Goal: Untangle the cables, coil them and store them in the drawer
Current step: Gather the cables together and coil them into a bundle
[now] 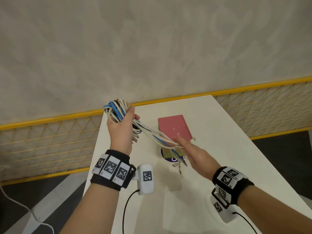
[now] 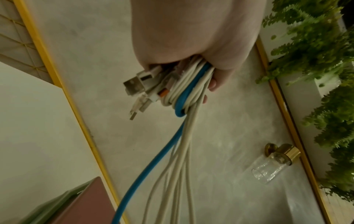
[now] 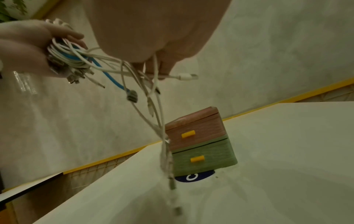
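Left hand [image 1: 120, 130]: raised above the far left corner of the white desk [image 1: 219, 191], its grip closed round the bundle of white cables with one blue cable [image 1: 116, 110], fingers curled through the wound loops.
Why held so: judging by the turns stacked on the palm, this hand serves as the former for the coil, kept up so the loose tails hang free.
Right hand [image 1: 194, 154]: lower and nearer, its grip only loosely closed; in the right wrist view the fingers [image 3: 162, 66] are bent round the strands running out of the coil, which slide across them.
Why held so: likely guiding and tensioning the tails for the next turn.
Cable ends: several plugs [image 2: 138, 84] stick out under the left palm; others dangle below the right hand, above the desk.
Drawer unit: the small two-drawer box, pink above and green below, with yellow handles [image 3: 199, 141], stands on a dark blue round sticker [image 3: 193, 177] on the desk; both drawers look closed.
Task state: coiling is unfinished and nothing is stored yet.
Hard to tell: how many cables there are, and whether they are truly separated or wound together; the dangling plugs are blurred; the right fingertips are partly hidden behind the palm.
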`<state>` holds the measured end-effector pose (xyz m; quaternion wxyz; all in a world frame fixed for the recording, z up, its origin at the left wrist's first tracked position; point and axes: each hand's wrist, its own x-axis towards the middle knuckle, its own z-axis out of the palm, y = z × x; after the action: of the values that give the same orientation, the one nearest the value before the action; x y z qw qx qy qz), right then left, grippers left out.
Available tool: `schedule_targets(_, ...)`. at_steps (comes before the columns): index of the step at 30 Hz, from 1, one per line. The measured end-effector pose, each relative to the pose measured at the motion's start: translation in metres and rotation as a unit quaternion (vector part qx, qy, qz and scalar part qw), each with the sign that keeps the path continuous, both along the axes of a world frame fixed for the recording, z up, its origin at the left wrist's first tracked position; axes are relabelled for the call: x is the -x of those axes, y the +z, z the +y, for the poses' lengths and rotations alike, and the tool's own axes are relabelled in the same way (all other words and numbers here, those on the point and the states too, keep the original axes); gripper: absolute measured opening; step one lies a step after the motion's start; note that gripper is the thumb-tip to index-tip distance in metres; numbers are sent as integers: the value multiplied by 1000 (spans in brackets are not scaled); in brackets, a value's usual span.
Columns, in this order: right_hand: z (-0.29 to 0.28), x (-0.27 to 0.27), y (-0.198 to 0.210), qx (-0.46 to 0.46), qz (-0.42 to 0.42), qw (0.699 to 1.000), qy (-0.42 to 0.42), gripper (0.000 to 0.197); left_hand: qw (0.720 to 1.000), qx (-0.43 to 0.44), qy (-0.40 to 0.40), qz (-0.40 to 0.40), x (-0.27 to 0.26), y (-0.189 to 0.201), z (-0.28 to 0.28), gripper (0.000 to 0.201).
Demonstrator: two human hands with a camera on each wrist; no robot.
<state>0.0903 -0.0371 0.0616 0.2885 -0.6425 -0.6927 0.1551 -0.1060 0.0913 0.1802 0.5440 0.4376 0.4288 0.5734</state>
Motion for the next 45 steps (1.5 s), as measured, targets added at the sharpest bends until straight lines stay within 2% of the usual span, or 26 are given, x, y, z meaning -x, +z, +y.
schedule_targets(2,-4,-13,-10,-48,-27,998,-8,77,999,-8,34,-9,8,2,8,19)
schedule_targets(4,-10,-29,-23,-90,-93,992,1,76,997,-12,68,-31,17,6,15,20)
schedule_targets(6,-13,-42,-33,-104,-141,985,3,64,995,-19,85,-44,23,9,20,19)
schedule_targets(8,-16,-41,-34,3,-104,990,-92,38,995,-24,84,-41,23,10,19,18)
schedule_targets(10,-13,-38,-28,165,-77,966,-184,18,996,-25,80,-31,20,9,17,18)
schedule_targets(11,-10,-38,-26,209,-78,953,-203,18,996,-26,76,-24,19,8,16,20)
schedule_targets(13,-5,-33,-18,245,-50,943,-219,34,998,-24,61,1,15,5,13,21)
schedule_targets(14,-1,-29,-11,218,-17,953,-212,46,998,-24,48,20,13,4,11,18)
schedule_targets(16,7,-12,9,115,124,973,-154,61,997,-35,21,59,6,1,5,15)
schedule_targets(17,13,0,22,71,196,972,-109,71,996,-40,6,77,1,-1,1,14)
schedule_targets(18,20,12,33,48,227,970,-66,86,995,-42,-12,94,-5,-2,-4,14)
schedule_targets(20,35,39,49,55,220,974,-4,108,992,-38,-47,108,-17,-5,-14,17)
schedule_targets(21,41,49,52,56,206,977,12,107,992,-35,-66,98,-22,-6,-18,17)
schedule_targets(22,46,57,54,54,208,976,20,93,993,-32,-84,82,-25,-4,-21,16)
schedule_targets(23,49,62,55,51,221,974,20,67,992,-31,-103,64,-27,-2,-23,14)
schedule_targets(24,51,65,56,58,233,971,11,31,991,-33,-124,49,-27,0,-25,13)
schedule_targets(25,54,64,54,67,237,969,3,11,988,-39,-145,42,-24,2,-25,13)
schedule_targets(27,56,56,52,82,189,979,4,26,980,-49,-190,41,-16,2,-23,14)
schedule_targets(28,56,50,52,99,160,982,6,25,975,-50,-212,40,-11,0,-21,15)
schedule_targets(30,57,37,50,133,105,985,5,14,963,-47,-259,51,0,-5,-16,19)
schedule_targets(32,60,22,48,156,72,985,-24,4,946,-38,-308,94,7,-11,-13,24)
schedule_targets(34,65,16,46,149,18,988,-41,16,922,-20,-351,163,9,-16,-16,24)
schedule_targets(36,69,16,46,122,-31,991,-51,30,903,0,-361,235,6,-19,-22,28)
schedule_targets(39,72,21,47,99,-81,990,-60,49,904,7,-331,271,-4,-30,-29,26)
schedule_targets(42,71,24,54,107,-28,994,23,63,915,2,-319,245,-13,-47,-34,23)
schedule_targets(45,68,17,61,154,31,983,93,82,917,4,-317,243,-16,-57,-36,27)
